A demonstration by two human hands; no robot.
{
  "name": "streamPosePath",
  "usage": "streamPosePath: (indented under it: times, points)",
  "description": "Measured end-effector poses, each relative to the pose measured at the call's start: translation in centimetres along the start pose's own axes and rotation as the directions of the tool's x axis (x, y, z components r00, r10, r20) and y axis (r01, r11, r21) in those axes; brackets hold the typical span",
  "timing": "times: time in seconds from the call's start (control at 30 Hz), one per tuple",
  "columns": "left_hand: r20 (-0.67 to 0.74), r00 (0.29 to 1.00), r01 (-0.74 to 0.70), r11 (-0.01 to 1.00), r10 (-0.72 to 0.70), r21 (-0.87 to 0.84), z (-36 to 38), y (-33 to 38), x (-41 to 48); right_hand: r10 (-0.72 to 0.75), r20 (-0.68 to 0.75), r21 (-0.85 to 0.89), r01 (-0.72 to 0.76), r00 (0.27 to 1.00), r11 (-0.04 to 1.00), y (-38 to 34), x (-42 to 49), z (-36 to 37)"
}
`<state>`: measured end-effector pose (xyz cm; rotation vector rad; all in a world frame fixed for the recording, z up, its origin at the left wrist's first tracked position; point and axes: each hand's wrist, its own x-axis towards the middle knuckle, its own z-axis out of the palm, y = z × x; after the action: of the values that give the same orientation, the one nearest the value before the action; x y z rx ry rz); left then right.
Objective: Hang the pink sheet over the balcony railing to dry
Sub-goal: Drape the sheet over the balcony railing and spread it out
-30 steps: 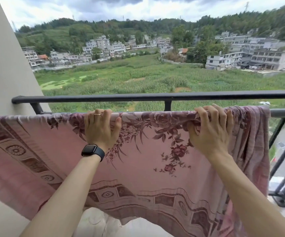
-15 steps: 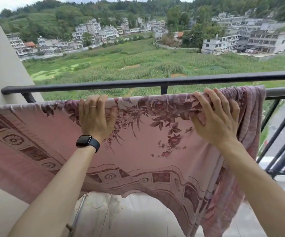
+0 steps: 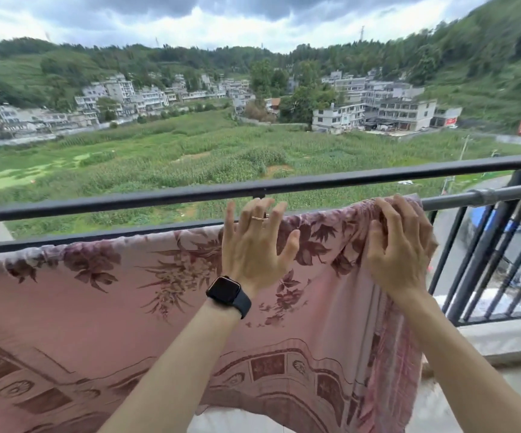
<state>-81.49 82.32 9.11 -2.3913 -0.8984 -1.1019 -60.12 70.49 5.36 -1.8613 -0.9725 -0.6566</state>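
Note:
The pink sheet (image 3: 102, 307) with dark red flowers hangs over the lower bar of the balcony railing (image 3: 487, 196) and drapes toward me, its patterned border low down. My left hand (image 3: 253, 248), with a ring and a black watch on its wrist, hovers with straight, spread fingers at the sheet's top edge. Farther right, my right hand (image 3: 399, 248) curls its fingers and thumb round the bunched right end of the sheet on the bar.
A black top rail (image 3: 253, 189) runs across just above the sheet. Vertical black bars (image 3: 471, 260) and a concrete ledge (image 3: 503, 335) stand at the right. Pale balcony floor (image 3: 237, 423) shows under the sheet. Fields and houses lie far below.
Both hands have shifted right along the bar. My left hand has let go of the sheet's top edge and spread its fingers. My right hand now holds the bunched right end.

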Motion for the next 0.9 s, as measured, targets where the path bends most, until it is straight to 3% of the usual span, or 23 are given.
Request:
streamPosePath:
  times: [0.2,0.3,0.43,0.5,0.63,0.8,0.9]
  points:
    - [0.084,0.996,0.024,0.999,-0.027,0.042,3.1,6.7,3.8,-0.231,0.028,-0.097,0.233,0.973,0.968,3.7,3.0,-0.4]
    - [-0.022,0.994,0.105,0.984,-0.103,0.146,4.9,8.1,3.7,-0.331,0.038,-0.196,0.332,0.943,0.923,4.6,4.3,-0.3]
    - [-0.127,0.977,0.191,0.966,-0.171,0.173,5.9,8.8,4.2,-0.44,0.052,-0.121,0.443,0.897,0.889,5.1,5.3,0.7]
    - [-0.114,0.982,0.172,0.963,-0.151,0.206,5.9,8.8,3.8,-0.443,0.046,-0.111,0.446,0.895,0.888,7.8,6.1,0.1]
    - [-0.143,0.98,0.173,0.955,-0.141,0.24,5.8,8.2,3.0,-0.304,0.001,-0.17,0.299,0.953,0.939,15.6,8.1,-2.8]
    - [-0.207,0.954,0.262,0.939,-0.217,0.223,6.1,9.5,3.7,-0.15,0.022,-0.098,0.152,0.988,0.984,13.4,8.5,-3.0]
    - [-0.198,0.956,0.261,0.936,-0.217,0.235,6.1,9.5,3.6,-0.331,0.094,-0.03,0.335,0.939,0.942,9.6,7.1,-1.5]
